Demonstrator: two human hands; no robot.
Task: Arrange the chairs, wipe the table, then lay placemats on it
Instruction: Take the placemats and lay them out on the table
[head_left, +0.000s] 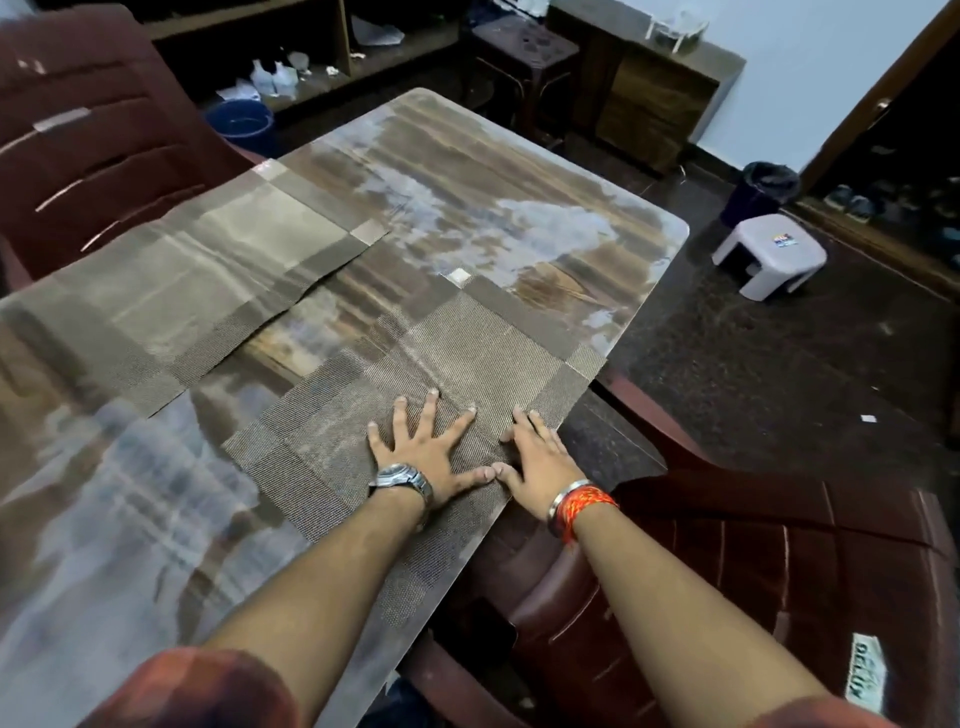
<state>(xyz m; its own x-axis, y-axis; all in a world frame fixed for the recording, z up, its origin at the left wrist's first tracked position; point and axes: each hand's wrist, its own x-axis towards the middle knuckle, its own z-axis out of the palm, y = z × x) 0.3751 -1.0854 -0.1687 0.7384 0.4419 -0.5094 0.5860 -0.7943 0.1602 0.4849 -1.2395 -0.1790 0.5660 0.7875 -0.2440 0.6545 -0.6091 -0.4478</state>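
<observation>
both hands flat, fingers spread: left hand (422, 451) and right hand (535, 457) pressing the near placemat (447, 353) | it's at the worktop (519, 171) right edge | second placemat (208, 270) over by the left chair (88, 135)

Free tabletop (519, 171) ahead (chair (727, 571) at right)

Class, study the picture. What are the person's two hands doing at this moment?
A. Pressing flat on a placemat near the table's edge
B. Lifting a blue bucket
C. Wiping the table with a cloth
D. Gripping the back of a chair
A: the left hand and the right hand both lie with straight fingers on the near placemat, which sits at the edge of the table. Neither hand holds anything.
</observation>
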